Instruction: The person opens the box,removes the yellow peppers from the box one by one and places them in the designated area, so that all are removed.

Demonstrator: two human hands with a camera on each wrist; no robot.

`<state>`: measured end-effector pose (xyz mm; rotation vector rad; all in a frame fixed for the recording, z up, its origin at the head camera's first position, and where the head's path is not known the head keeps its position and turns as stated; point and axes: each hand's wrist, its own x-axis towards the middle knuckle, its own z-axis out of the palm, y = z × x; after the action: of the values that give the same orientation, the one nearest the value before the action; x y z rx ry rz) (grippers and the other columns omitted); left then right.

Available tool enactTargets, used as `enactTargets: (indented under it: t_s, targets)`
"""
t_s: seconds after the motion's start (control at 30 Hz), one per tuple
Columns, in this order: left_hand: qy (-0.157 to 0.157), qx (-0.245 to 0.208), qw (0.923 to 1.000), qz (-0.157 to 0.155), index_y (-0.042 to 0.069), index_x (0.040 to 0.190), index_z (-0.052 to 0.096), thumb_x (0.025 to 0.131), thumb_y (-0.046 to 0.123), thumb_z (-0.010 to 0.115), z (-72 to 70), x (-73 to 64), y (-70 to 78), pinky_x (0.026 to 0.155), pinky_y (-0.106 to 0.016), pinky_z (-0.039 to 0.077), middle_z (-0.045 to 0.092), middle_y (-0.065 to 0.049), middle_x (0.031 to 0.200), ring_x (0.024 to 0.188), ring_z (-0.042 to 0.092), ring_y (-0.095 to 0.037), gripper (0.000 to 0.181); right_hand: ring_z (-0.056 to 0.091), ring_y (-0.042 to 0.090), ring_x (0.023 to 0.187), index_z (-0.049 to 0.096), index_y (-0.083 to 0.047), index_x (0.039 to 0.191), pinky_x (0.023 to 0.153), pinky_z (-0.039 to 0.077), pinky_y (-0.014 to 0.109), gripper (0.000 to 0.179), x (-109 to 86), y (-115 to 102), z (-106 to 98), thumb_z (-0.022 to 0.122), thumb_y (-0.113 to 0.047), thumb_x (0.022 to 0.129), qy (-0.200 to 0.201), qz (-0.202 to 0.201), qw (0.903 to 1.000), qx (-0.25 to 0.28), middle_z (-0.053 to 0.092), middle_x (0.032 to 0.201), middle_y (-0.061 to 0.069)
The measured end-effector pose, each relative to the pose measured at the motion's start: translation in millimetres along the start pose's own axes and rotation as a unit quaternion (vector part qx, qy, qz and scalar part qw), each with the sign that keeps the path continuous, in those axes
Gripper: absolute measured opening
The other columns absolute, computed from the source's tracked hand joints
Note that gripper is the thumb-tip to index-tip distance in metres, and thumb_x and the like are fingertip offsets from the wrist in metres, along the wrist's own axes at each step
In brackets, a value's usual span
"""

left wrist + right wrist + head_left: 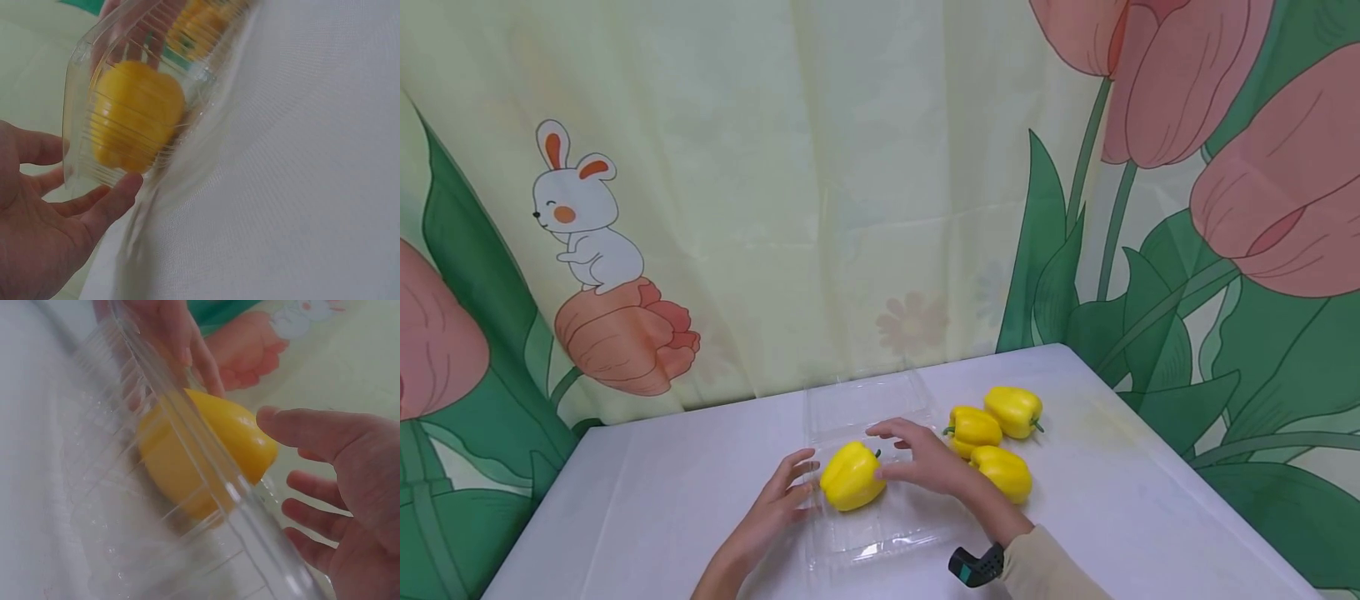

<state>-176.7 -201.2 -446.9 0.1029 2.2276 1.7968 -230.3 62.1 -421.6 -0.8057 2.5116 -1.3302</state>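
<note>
A yellow bell pepper (853,477) lies in the near half of a clear plastic clamshell box (917,533), whose lid (865,408) is folded back flat towards the curtain. My left hand (782,493) is at the box's left side. In the left wrist view, its fingertips (130,182) appear to touch the clear wall, with the fingers spread. Over the box's right side, my right hand (925,458) has its fingers loosely spread. Its thumb (270,419) is at the pepper's right side; whether it touches is hard to tell.
Right of the box, three more yellow bell peppers sit grouped on the white table (1120,500): a back one (1013,412), a middle one (975,430) and a front one (1003,473), partly behind my right arm. A printed curtain (737,208) hangs behind the table.
</note>
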Motion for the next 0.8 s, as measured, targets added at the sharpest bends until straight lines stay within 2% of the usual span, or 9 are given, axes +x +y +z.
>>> enactTargets:
  t_s: [0.17, 0.47, 0.8]
  targets:
    - [-0.002, -0.002, 1.0000, 0.002, 0.014, 0.148, 0.025, 0.101, 0.022, 0.046, -0.1, 0.5, -1.3, 0.097, -0.050, 0.051, 0.029, -0.025, 0.152, 0.134, 0.038, -0.046, 0.052, 0.051, 0.027, 0.127, 0.051, -0.023, 0.137, 0.104, 0.047, 0.048, 0.058, 2.4, 1.3, 2.3, 0.073, -0.034, 0.085, -0.011, 0.012, 0.9998, -0.008, 0.052, 0.141, -0.001]
    - [-0.006, -0.012, 0.9999, 0.007, 0.015, 0.149, 0.024, 0.101, 0.025, 0.047, -0.1, 0.0, -1.6, 0.093, -0.048, 0.054, 0.029, -0.025, 0.152, 0.133, 0.039, -0.044, 0.054, 0.051, 0.027, 0.127, 0.051, -0.023, 0.137, 0.103, 0.047, 0.048, 0.059, 5.8, 1.3, 5.1, 0.074, -0.034, 0.084, -0.017, 0.007, 0.9997, -0.015, 0.051, 0.141, -0.001]
    - [-0.011, -0.026, 0.9995, 0.013, 0.015, 0.149, 0.024, 0.101, 0.026, 0.048, -0.4, 1.1, -3.6, 0.092, -0.047, 0.055, 0.028, -0.025, 0.152, 0.133, 0.039, -0.043, 0.055, 0.054, 0.022, 0.122, 0.053, -0.023, 0.135, 0.101, 0.050, 0.042, 0.058, 7.4, 2.6, 10.6, 0.076, -0.032, 0.082, -0.019, 0.001, 0.9996, -0.019, 0.054, 0.139, -0.004]
